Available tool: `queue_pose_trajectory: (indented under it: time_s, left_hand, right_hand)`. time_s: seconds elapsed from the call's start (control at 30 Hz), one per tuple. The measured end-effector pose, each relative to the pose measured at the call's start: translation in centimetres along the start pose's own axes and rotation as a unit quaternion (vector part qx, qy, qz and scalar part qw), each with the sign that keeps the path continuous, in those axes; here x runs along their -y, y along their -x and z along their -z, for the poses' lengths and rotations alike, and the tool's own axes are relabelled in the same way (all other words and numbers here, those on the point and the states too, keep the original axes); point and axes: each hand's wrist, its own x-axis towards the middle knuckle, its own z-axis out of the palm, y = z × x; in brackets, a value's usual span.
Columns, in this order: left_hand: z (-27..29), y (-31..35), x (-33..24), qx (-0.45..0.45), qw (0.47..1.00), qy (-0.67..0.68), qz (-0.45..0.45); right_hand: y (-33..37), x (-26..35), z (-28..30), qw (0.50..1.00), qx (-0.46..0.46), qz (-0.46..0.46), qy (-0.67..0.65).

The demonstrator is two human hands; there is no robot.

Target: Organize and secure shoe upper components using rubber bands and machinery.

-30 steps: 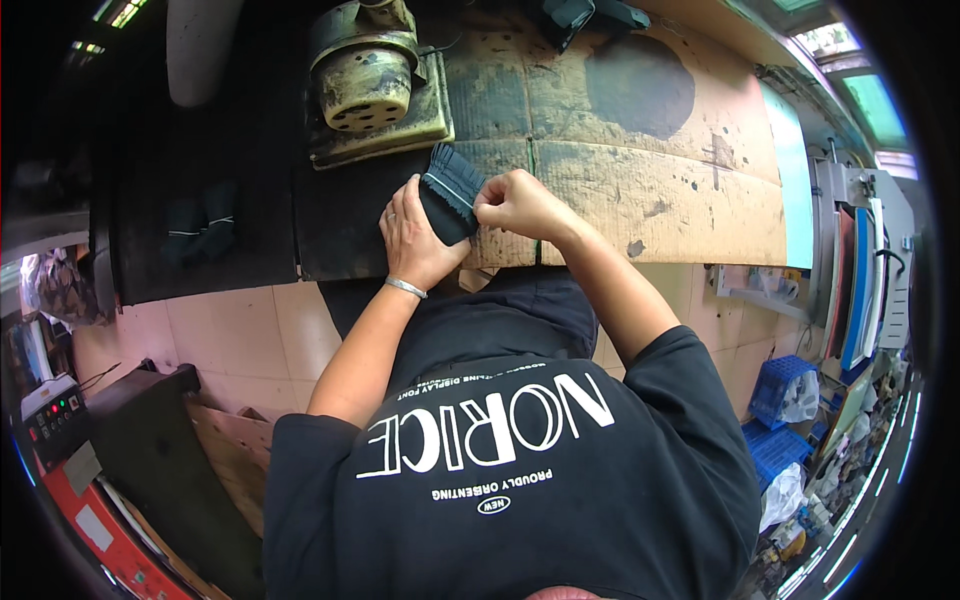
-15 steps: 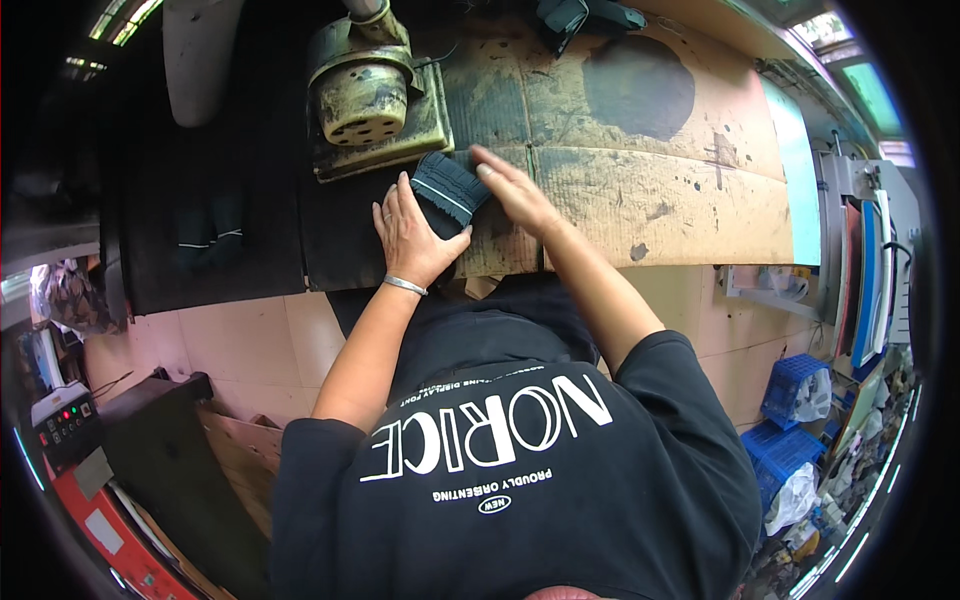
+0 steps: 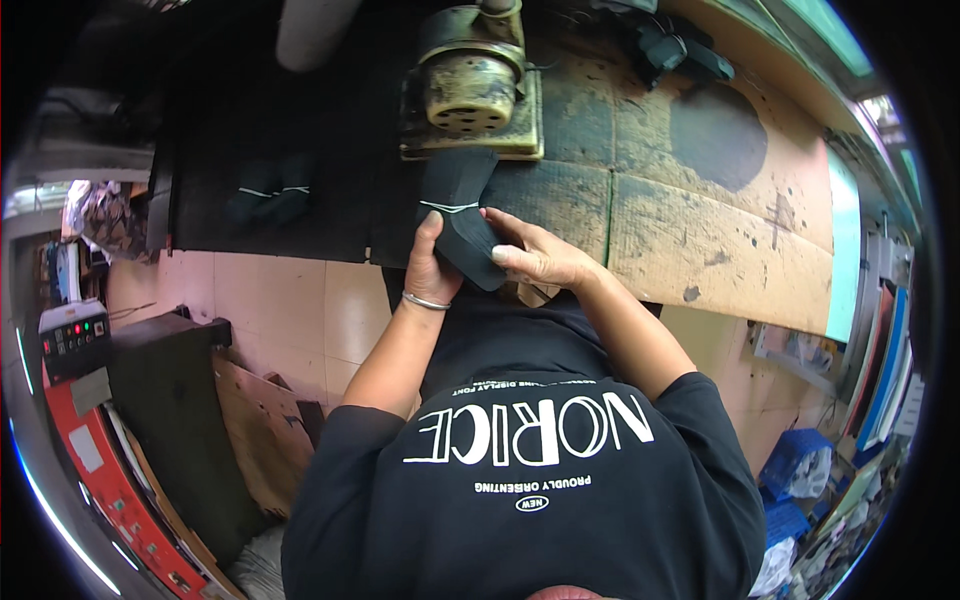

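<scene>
Bundle of dark, thin-layered pieces (image 3: 466, 234), bound by a white band (image 3: 450, 208), is shown near the centre of the frame, tilted, its upper end just below a stained, cream-coloured machine (image 3: 470, 90). Its left side is gripped by the left hand (image 3: 436, 268), the thumb being pressed to the near face; the fingers are hidden behind. Its right edge is held by the right hand (image 3: 540, 254), thumb and fingers parted by the bundle's edge. Similar banded pieces (image 3: 272, 203) are seen at left; stained cardboard (image 3: 745, 235) is spread at right.
</scene>
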Motion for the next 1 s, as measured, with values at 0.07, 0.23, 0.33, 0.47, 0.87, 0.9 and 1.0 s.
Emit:
queue_pose_trajectory:
  time_s: [0.07, 0.23, 0.33, 0.47, 0.87, 0.9, 1.0]
  left_hand:
    - [2.0, 0.1, 0.1, -0.008, 0.998, -0.033, -0.051]
    - [3.9, 2.0, -0.8, -0.029, 0.998, -0.019, -0.055]
    - [4.8, 3.7, -1.9, -0.056, 0.993, -0.058, -0.086]
    - [7.1, 3.9, -4.2, -0.065, 0.993, -0.001, -0.098]
    - [7.8, -12.6, -19.2, -0.193, 0.967, 0.065, -0.153]
    - [8.1, -14.4, -20.7, -0.206, 0.963, 0.073, -0.159]
    - [10.5, -18.3, -24.3, -0.208, 0.960, 0.037, -0.184]
  right_hand:
    - [-1.4, 0.8, -1.3, 0.999, 0.023, -0.030, 0.001]
    - [-4.6, 0.6, -4.0, 0.989, -0.017, -0.095, 0.114]
    - [-6.2, 0.8, -5.6, 0.986, 0.000, -0.066, 0.150]
    - [-7.8, 0.8, -6.5, 0.987, 0.024, -0.061, 0.147]
    - [-4.2, -4.5, -1.9, 0.891, -0.058, 0.188, 0.409]
    - [-4.2, -4.2, -2.3, 0.900, -0.060, 0.174, 0.395]
    - [-4.2, -4.0, -2.9, 0.915, -0.062, 0.151, 0.368]
